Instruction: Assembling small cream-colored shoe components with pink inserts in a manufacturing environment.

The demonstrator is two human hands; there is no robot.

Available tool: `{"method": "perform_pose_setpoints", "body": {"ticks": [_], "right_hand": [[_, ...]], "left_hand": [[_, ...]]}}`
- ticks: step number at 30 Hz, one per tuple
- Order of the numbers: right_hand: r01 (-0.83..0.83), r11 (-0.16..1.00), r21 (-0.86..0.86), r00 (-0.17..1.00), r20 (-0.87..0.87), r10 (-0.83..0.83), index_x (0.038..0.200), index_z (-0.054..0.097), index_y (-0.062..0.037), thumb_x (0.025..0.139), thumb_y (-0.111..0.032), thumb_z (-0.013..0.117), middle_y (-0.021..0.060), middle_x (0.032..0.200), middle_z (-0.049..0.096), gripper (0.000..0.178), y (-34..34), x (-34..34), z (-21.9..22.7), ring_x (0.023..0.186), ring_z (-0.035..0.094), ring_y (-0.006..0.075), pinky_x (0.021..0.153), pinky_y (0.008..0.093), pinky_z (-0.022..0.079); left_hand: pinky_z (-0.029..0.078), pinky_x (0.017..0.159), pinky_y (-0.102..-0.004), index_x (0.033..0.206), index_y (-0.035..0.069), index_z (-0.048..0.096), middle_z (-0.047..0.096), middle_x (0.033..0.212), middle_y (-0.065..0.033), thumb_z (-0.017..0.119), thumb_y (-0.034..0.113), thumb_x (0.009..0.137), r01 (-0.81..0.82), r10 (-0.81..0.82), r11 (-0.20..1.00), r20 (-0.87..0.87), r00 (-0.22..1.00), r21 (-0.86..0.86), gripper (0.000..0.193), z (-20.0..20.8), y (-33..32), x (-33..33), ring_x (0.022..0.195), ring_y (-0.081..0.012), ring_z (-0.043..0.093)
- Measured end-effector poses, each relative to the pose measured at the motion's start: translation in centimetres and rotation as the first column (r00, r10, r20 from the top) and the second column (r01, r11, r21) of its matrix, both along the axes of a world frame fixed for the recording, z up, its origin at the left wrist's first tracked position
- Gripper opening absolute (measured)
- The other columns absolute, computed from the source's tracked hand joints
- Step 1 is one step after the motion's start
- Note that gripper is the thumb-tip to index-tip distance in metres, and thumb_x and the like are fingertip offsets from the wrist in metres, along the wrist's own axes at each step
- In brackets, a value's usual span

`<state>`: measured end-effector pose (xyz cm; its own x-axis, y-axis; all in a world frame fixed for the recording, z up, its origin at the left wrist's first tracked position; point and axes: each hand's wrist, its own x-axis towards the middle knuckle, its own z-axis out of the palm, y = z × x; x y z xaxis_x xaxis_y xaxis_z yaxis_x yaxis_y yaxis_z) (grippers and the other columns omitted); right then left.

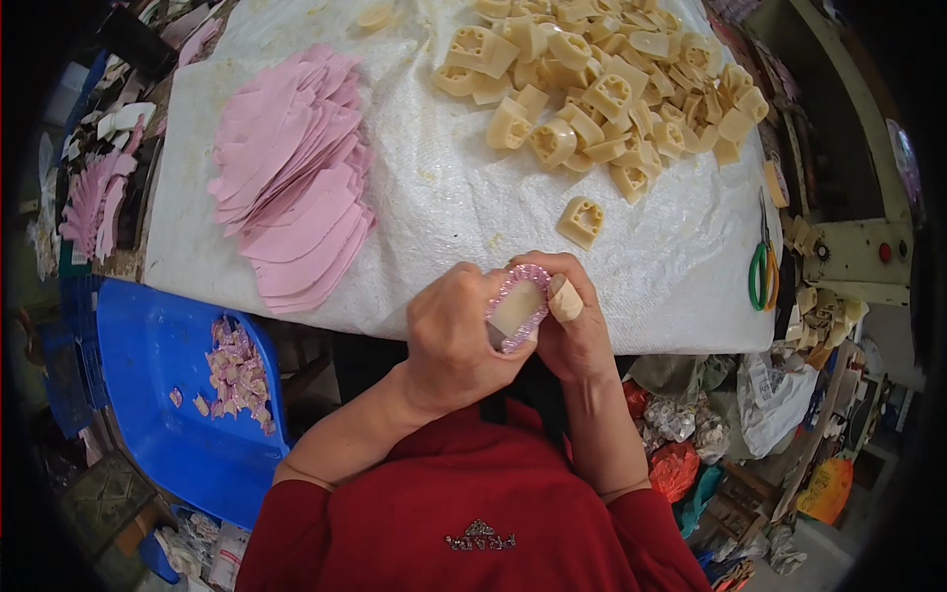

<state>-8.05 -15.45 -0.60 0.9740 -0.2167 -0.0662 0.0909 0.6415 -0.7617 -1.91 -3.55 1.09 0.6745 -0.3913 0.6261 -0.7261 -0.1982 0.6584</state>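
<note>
Between my two hands, just off the table's near edge, is a shoe heel (518, 308) with a pale flat face and a sparkly pink edge around it. My left hand (449, 326) is closed on its left side, fingers curled. My right hand (582, 340) grips it from the right, and its thumb is wrapped in beige tape. Beyond my hands a single cream heel block (580, 222) lies on the white woven sheet (434, 227). Fingers hide much of the held heel's sides.
A pile of cream heel blocks (612, 89) covers the far right. Fanned pink pieces (296, 178) lie at left. A blue basin (158, 395) with glittery scraps (239, 375) stands below left. Scissors (762, 271) with green and orange handles rest at the right edge.
</note>
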Motion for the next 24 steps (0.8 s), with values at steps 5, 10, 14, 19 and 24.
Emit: {"method": "perform_pose_setpoints", "body": {"ticks": [5, 10, 14, 19, 24], "right_hand": [[0.129, 0.747, -0.653, 0.977, -0.045, -0.208, 0.114, 0.055, -0.0007, 0.095, -0.016, 0.051, 0.0067, 0.101, 0.058, 0.025, 1.0, -0.6, 0.4, 0.089, 0.055, 0.0142, 0.081, 0.0265, 0.043], [0.136, 0.748, -0.65, 0.983, -0.009, -0.186, 0.116, 0.055, -0.0011, 0.097, -0.024, 0.049, 0.007, 0.095, 0.057, 0.031, 2.2, 0.1, 0.5, 0.085, 0.053, 0.0144, 0.078, 0.028, 0.043], [0.083, 0.619, -0.781, 0.992, 0.125, 0.025, 0.114, 0.057, -0.0033, 0.09, -0.019, 0.057, 0.0079, 0.088, 0.055, 0.028, 1.7, 3.3, 1.9, 0.079, 0.052, 0.0184, 0.073, 0.0311, 0.043], [0.157, 0.304, -0.94, 0.982, 0.181, 0.051, 0.105, 0.062, -0.0064, 0.073, 0.004, 0.063, 0.0108, 0.092, 0.055, 0.033, 3.0, 7.3, 2.4, 0.085, 0.05, 0.0279, 0.076, 0.0345, 0.044], [0.161, 0.205, -0.966, 0.964, 0.198, 0.177, 0.101, 0.064, -0.0091, 0.071, 0.005, 0.063, 0.009, 0.1, 0.053, 0.033, 4.5, 9.7, 2.8, 0.095, 0.046, 0.0279, 0.08, 0.0361, 0.042]], "left_hand": [[0.051, 0.06, -0.0386, 0.098, -0.001, 0.052, 0.057, 0.084, -0.0166, 0.079, 0.009, 0.058, -0.029, 0.025, 0.992, 0.034, 0.999, 0.119, 0.05, -0.4, 0.7, -0.2, 0.068, -0.0327, 0.061], [0.051, 0.06, -0.035, 0.102, -0.001, 0.053, 0.059, 0.083, -0.0162, 0.08, 0.008, 0.06, 0.021, -0.021, 1.0, -0.044, 0.999, 0.008, 0.051, -0.2, 3.0, 1.0, 0.068, -0.032, 0.062], [0.051, 0.066, -0.0316, 0.111, -0.001, 0.051, 0.06, 0.088, -0.0128, 0.08, 0.008, 0.062, -0.047, 0.048, 0.999, -0.082, 0.996, 0.009, 0.057, 0.1, 8.6, 1.3, 0.075, -0.0247, 0.062], [0.044, 0.077, -0.0294, 0.116, 0.002, 0.054, 0.051, 0.1, -0.0102, 0.071, 0.005, 0.072, -0.616, 0.623, 0.782, -0.15, 0.768, 0.095, 0.047, -3.7, 18.2, 2.4, 0.088, -0.0206, 0.052], [0.042, 0.086, -0.0356, 0.12, 0.003, 0.053, 0.048, 0.11, -0.0127, 0.062, 0.004, 0.078, -0.852, 0.896, 0.341, 0.137, 0.422, 0.397, 0.043, -6.1, 26.9, 2.8, 0.099, -0.0279, 0.05]]}}
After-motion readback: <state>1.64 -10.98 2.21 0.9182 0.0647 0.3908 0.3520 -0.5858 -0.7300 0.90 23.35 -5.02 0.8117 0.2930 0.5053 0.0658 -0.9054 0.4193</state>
